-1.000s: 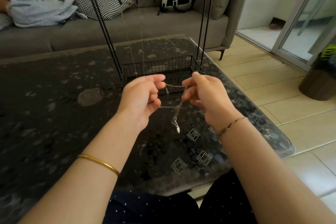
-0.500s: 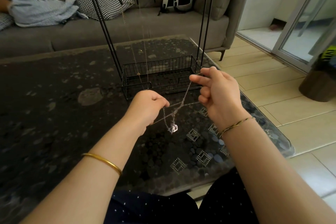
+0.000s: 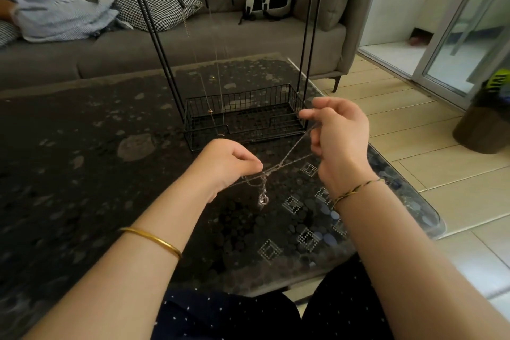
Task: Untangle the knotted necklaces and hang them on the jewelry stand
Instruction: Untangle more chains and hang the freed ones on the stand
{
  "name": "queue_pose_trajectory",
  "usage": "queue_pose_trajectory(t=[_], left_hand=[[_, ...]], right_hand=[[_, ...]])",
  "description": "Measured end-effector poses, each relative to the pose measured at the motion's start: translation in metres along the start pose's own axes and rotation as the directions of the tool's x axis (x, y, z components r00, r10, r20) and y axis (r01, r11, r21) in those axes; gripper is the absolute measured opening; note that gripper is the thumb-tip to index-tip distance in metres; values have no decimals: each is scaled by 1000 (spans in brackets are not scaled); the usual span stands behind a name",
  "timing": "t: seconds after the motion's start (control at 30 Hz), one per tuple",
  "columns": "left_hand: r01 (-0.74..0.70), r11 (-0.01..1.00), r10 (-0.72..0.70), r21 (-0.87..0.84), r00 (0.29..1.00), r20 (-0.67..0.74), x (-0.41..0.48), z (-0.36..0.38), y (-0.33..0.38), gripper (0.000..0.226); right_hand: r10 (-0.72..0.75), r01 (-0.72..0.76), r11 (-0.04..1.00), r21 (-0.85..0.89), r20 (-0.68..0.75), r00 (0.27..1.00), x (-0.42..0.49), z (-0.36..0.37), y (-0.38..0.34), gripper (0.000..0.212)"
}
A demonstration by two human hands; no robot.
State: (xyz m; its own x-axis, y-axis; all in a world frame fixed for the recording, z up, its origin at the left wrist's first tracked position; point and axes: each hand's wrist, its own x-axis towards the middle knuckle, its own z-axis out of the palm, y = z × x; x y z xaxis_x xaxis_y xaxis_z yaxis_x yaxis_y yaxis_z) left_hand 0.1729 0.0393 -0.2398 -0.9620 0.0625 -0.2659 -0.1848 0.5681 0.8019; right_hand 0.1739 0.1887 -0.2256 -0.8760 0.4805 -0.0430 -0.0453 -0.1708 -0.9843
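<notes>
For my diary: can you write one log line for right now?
step: untangling | left hand: pinches tangled necklaces at knot | right hand: holds strands taut | jewelry stand: thin chains hanging

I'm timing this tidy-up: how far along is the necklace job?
Done: thin gold chains already hang from the jewelry stand. In hand: the left hand and right hand pull a silver chain taut, with a knot above its dangling pendant. Left: loosen that knot, then hang the silver chain on the stand.
</notes>
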Motion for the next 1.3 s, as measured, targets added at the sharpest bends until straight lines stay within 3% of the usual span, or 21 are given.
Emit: queue_pose_trajectory(t=[0.3,0.5,0.63,0.73,0.9,1.1,1.2,1.3], left_hand=[[-63,993,57,103,997,58,0,5,0,12],[-66,998,65,-2,988,-143,7,8,-2,13],[-131,990,108,-50,941,-320,10,5,0,14],[-184,946,81,-266,931,-356,8,4,5,15],[-235,905,72,-355,906,-418,8,2,7,15],[-237,915,72,-326,892,-447,5,0,7,12],[-224,919,62,-324,895,-442,6,0,6,11],[-193,944,63,-266,900,-432,7,0,4,11]], right_hand=[[-130,129,991,-36,-32,991,0,-3,0,26],[-37,65,970,-234,124,992,0,-4,3,28],[-30,109,893,-436,184,982,2,-5,7,28],[27,171,775,-608,302,953,1,-5,10,17],[127,225,659,-718,401,907,0,0,13,12],[192,174,776,-606,490,851,-5,1,9,15],[91,226,766,-602,449,889,-3,3,12,6],[28,147,868,-474,342,939,-1,3,11,8]])
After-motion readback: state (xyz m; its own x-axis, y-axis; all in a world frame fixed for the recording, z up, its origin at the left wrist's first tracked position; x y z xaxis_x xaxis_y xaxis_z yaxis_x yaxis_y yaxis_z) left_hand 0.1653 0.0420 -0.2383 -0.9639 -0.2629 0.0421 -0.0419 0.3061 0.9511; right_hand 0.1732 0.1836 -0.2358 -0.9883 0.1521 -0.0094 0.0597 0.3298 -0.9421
